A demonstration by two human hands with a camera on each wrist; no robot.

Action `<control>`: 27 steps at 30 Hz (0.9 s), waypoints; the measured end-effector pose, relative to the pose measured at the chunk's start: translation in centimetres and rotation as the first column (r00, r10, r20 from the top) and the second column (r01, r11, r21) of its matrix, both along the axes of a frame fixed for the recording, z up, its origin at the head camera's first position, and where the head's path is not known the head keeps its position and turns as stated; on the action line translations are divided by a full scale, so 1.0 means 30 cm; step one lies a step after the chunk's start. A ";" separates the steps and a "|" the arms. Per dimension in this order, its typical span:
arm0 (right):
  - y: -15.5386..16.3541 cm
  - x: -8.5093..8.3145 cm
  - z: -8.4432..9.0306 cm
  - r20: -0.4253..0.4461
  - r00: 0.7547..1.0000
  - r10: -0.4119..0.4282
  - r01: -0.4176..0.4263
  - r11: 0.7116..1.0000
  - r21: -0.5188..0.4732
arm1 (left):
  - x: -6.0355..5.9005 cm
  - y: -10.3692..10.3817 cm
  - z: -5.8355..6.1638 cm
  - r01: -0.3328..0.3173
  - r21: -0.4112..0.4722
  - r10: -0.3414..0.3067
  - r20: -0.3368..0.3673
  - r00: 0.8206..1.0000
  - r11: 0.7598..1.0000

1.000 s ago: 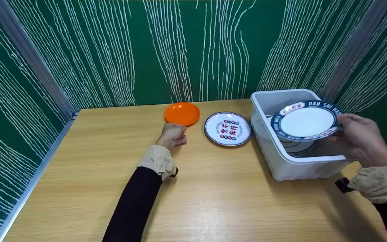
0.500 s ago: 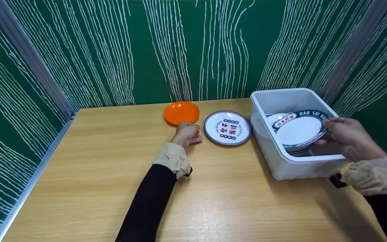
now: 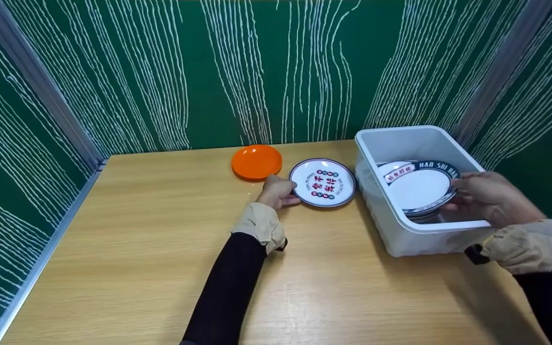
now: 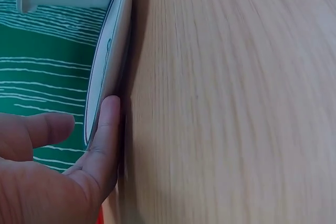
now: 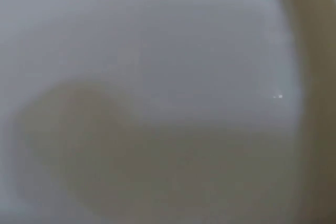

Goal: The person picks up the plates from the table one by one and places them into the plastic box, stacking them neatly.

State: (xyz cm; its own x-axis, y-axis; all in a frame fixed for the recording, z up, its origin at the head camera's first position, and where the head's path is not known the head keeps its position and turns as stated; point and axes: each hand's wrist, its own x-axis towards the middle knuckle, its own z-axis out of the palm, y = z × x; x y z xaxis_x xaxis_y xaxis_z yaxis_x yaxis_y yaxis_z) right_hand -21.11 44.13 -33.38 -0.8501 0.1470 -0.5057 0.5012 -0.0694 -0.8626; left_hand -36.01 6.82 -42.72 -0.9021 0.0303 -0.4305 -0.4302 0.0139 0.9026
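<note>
In the head view my left hand (image 3: 278, 191) is at the left edge of a round white plate (image 3: 322, 184) with red characters and a dark rim. The left wrist view shows its fingers (image 4: 107, 116) under the plate's edge, the thumb held off the upper face. My right hand (image 3: 491, 196) reaches into a white plastic bin (image 3: 424, 227) and pinches the right rim of a white plate with a dark green lettered border (image 3: 422, 189). That plate overlaps other plates stacked in the bin. The right wrist view is a pale blur.
An orange plate (image 3: 257, 162) lies on the wooden table (image 3: 137, 239), left of the red-lettered plate and near the back edge. Green walls with white wavy lines (image 3: 228, 72) enclose the table at the back and sides.
My left hand has moved right, from the orange plate to the red-lettered plate's edge. My right hand has lowered the green-bordered plate into the bin.
</note>
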 end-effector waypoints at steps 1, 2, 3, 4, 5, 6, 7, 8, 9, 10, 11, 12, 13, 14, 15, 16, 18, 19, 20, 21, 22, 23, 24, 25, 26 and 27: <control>0.001 0.000 -0.001 0.011 1.000 -0.009 0.010 0.999 -0.045 | 0.001 0.006 -0.001 -0.007 -0.003 0.007 -0.001 1.000 1.000; 0.001 -0.001 -0.002 0.021 1.000 -0.022 0.024 0.996 -0.089 | 0.002 0.012 -0.003 -0.015 -0.008 0.015 0.000 1.000 1.000; 0.001 -0.001 -0.002 0.035 0.999 -0.037 0.041 0.991 -0.129 | 0.003 0.018 -0.004 -0.023 -0.008 0.023 0.003 1.000 1.000; 0.001 -0.002 -0.001 0.050 0.998 -0.049 0.056 0.986 -0.155 | 0.005 0.023 -0.005 -0.034 -0.013 0.034 0.008 0.999 0.999; 0.001 -0.003 -0.001 0.064 0.996 -0.058 0.069 0.982 -0.177 | 0.005 0.027 -0.006 -0.041 -0.020 0.041 0.011 0.999 0.999; 0.000 -0.005 0.000 0.074 0.995 -0.065 0.078 0.979 -0.191 | 0.005 0.032 -0.007 -0.047 -0.030 0.047 0.013 0.999 0.998; 0.000 -0.006 0.001 0.079 0.994 -0.073 0.087 0.977 -0.195 | 0.005 0.036 -0.008 -0.049 -0.040 0.049 0.011 0.999 0.998; -0.002 -0.008 0.003 0.083 0.994 -0.076 0.090 0.978 -0.190 | 0.004 0.039 -0.009 -0.051 -0.051 0.051 0.010 0.999 0.997; -0.002 -0.009 0.004 0.086 0.993 -0.075 0.090 0.979 -0.181 | 0.002 0.041 -0.009 -0.051 -0.061 0.051 0.009 0.999 0.997; -0.003 -0.010 0.004 0.085 0.994 -0.074 0.088 0.981 -0.171 | 0.000 0.043 -0.009 -0.048 -0.073 0.048 0.008 0.999 0.996; -0.003 -0.010 0.005 0.085 0.994 -0.073 0.087 0.982 -0.165 | -0.002 0.044 -0.009 -0.044 -0.085 0.045 0.008 0.999 0.995; -0.003 -0.010 0.005 0.083 0.994 -0.072 0.085 0.983 -0.161 | -0.004 0.045 -0.009 -0.040 -0.094 0.041 0.009 0.999 0.995; -0.004 -0.011 0.006 0.081 0.994 -0.071 0.083 0.984 -0.156 | -0.007 0.044 -0.009 -0.038 -0.098 0.039 0.014 0.999 0.994; -0.005 -0.011 0.007 0.081 0.994 -0.070 0.082 0.985 -0.151 | -0.009 0.043 -0.009 -0.036 -0.102 0.038 0.021 0.999 0.994; -0.006 -0.011 0.007 0.081 0.994 -0.068 0.080 0.986 -0.149 | -0.011 0.042 -0.009 -0.034 -0.100 0.037 0.025 0.999 0.994; -0.006 -0.011 0.007 0.081 0.994 -0.067 0.078 0.986 -0.147 | -0.012 0.042 -0.009 -0.031 -0.097 0.034 0.029 0.999 0.995; -0.007 -0.011 0.005 0.079 0.995 -0.060 0.071 0.988 -0.137 | -0.014 0.041 -0.010 -0.026 -0.096 0.029 0.030 0.999 0.995; -0.007 -0.010 0.004 0.073 0.996 -0.056 0.065 0.990 -0.126 | -0.014 0.040 -0.010 -0.026 -0.090 0.029 0.027 0.999 0.996; -0.007 -0.010 0.003 0.067 0.996 -0.051 0.058 0.992 -0.112 | -0.013 0.041 -0.008 -0.028 -0.087 0.030 0.022 0.999 0.996; -0.006 -0.010 0.002 0.057 0.997 -0.043 0.048 0.995 -0.092 | -0.011 0.042 -0.006 -0.029 -0.082 0.031 0.016 0.999 0.996; -0.005 -0.010 0.002 0.048 0.998 -0.036 0.039 0.997 -0.070 | -0.009 0.044 -0.004 -0.032 -0.080 0.033 0.011 0.999 0.996; -0.004 -0.009 0.001 0.040 0.999 -0.023 0.025 0.999 -0.043 | -0.006 0.046 -0.001 -0.037 -0.078 0.038 0.006 0.999 0.996; -0.003 -0.008 0.001 0.030 1.000 -0.009 0.010 1.000 -0.010 | -0.004 0.048 0.003 -0.042 -0.074 0.043 0.003 0.999 0.996; -0.002 -0.007 0.001 0.024 1.000 0.004 -0.005 1.000 0.020 | 0.000 0.051 0.007 -0.050 -0.068 0.050 -0.001 0.999 0.996; -0.002 -0.006 0.001 0.022 1.000 0.016 -0.017 0.999 0.049 | 0.005 0.053 0.012 -0.057 -0.060 0.057 -0.005 0.998 0.997; -0.002 -0.005 0.000 0.019 0.999 0.033 -0.035 0.996 0.078 | 0.010 0.056 0.016 -0.061 -0.046 0.061 -0.008 0.998 0.997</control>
State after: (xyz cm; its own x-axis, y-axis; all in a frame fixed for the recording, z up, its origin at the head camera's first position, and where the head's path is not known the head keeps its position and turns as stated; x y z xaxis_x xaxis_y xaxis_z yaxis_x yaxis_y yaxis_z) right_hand -21.27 44.06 -33.37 -0.8464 0.1577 -0.5086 0.5171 0.0151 -0.8558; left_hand -35.70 8.51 -42.23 -0.9045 -0.0449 -0.4241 -0.4256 0.0300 0.9044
